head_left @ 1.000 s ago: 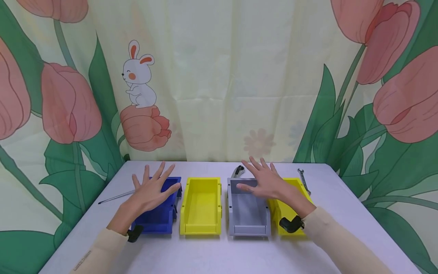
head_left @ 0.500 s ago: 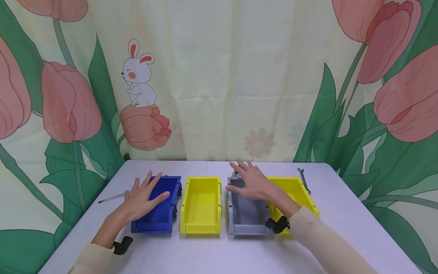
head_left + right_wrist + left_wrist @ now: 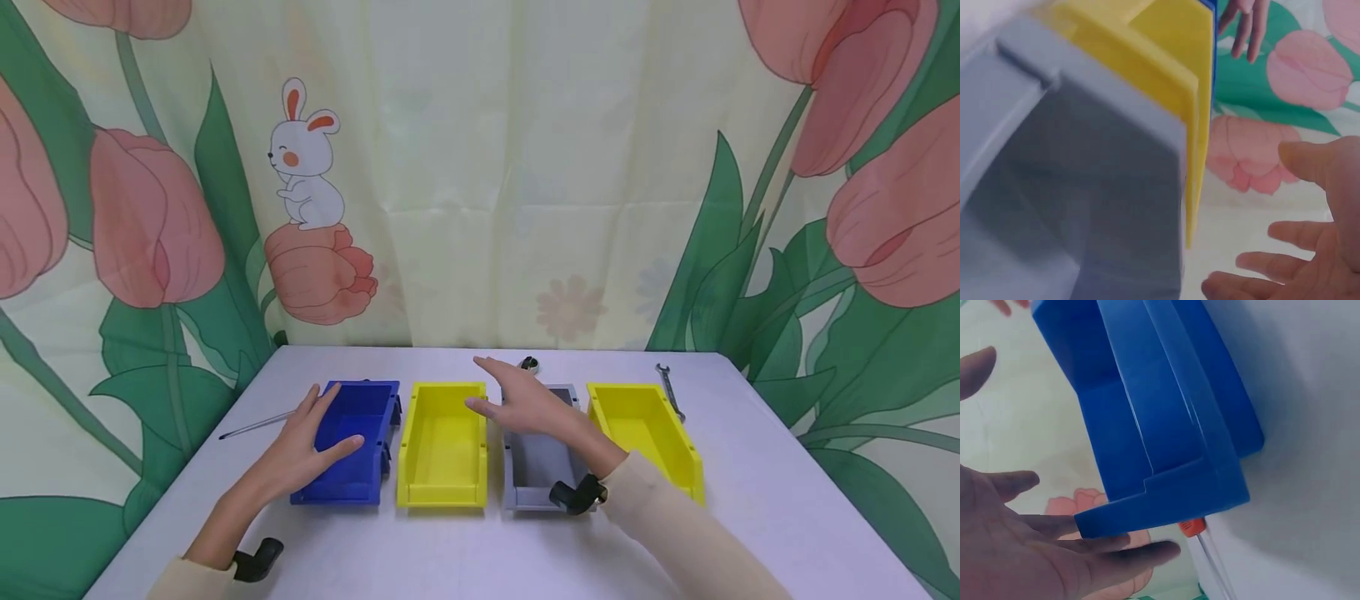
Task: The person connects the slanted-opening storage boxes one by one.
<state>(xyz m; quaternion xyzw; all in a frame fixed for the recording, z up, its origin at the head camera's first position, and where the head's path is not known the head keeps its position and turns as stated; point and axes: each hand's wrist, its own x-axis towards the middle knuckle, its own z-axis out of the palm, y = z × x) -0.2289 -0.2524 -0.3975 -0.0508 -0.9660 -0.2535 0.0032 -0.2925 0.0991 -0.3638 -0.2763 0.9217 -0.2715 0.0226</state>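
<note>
My left hand point(image 3: 296, 454), fingers straight and spread, hovers at the left side of the blue bin point(image 3: 348, 479) and holds nothing. In the left wrist view its fingers point(image 3: 1125, 565) overlap the end of that bin. My right hand point(image 3: 525, 404) is over the back of the grey bin point(image 3: 542, 462), its fingertips reaching toward the middle yellow bin point(image 3: 442, 446). It is likewise open and holds nothing; the right wrist view has its thumb and fingers point(image 3: 1272, 265) apart from the grey bin's wall.
A second yellow bin point(image 3: 645, 425) ends the row at right, beside an open-ended wrench point(image 3: 670, 392). A screwdriver point(image 3: 255, 426) lies left of the blue bin; its orange handle point(image 3: 1192, 527) shows in the left wrist view. Behind the grey bin is a silver-and-black tool point(image 3: 529, 364), mostly hidden.
Both hands have drifted left, the right one farther, away from the right yellow bin. The left has also come slightly lower and nearer. The bins stay in place.
</note>
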